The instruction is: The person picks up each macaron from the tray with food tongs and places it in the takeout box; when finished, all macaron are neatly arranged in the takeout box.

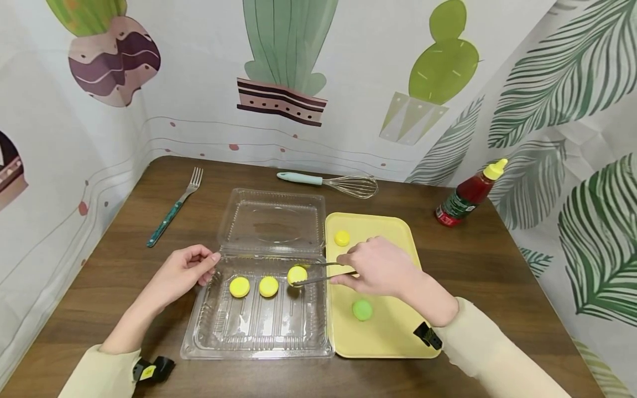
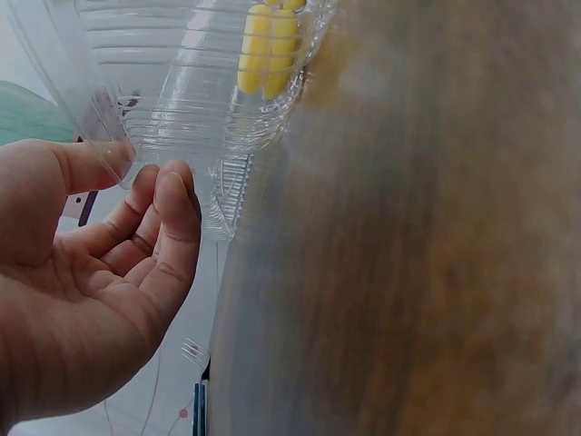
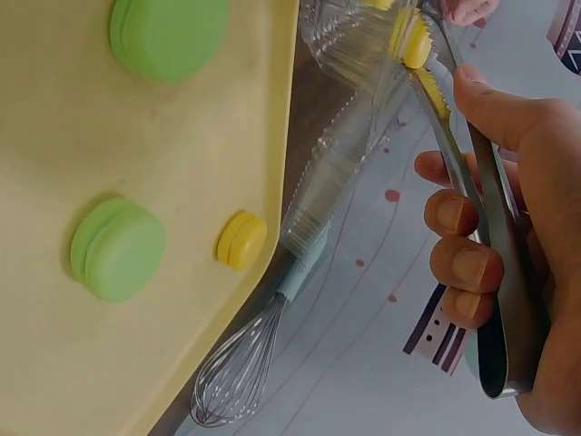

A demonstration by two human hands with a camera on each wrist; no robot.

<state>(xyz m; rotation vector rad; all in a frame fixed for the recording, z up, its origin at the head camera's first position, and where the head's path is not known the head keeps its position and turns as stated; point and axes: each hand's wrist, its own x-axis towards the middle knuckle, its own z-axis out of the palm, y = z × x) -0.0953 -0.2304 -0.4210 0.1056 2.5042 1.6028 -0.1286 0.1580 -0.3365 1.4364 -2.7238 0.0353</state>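
My right hand point(image 1: 380, 268) grips metal tongs point(image 3: 499, 245). Between the tips of the tongs is a yellow macaron point(image 1: 297, 275), over the base of a clear plastic clamshell container point(image 1: 259, 349). Two more yellow macarons, one on the left point(image 1: 239, 287) and one in the middle point(image 1: 269, 286), lie in a row in that base. At the container's left side, near the hinge, my left hand point(image 1: 186, 272) pinches the rim. A yellow tray point(image 1: 388, 342) on the right bears a yellow macaron point(image 1: 342, 238) and two green macarons point(image 3: 123, 250); my right arm hides one green macaron in the head view.
The container's lid point(image 1: 273, 221) lies folded back. Behind it is a whisk point(image 1: 328, 181); a fork point(image 1: 175, 207) lies at the left. A red sauce bottle point(image 1: 468, 196) with a yellow cap stands at the back right of the wooden table point(image 1: 124, 265).
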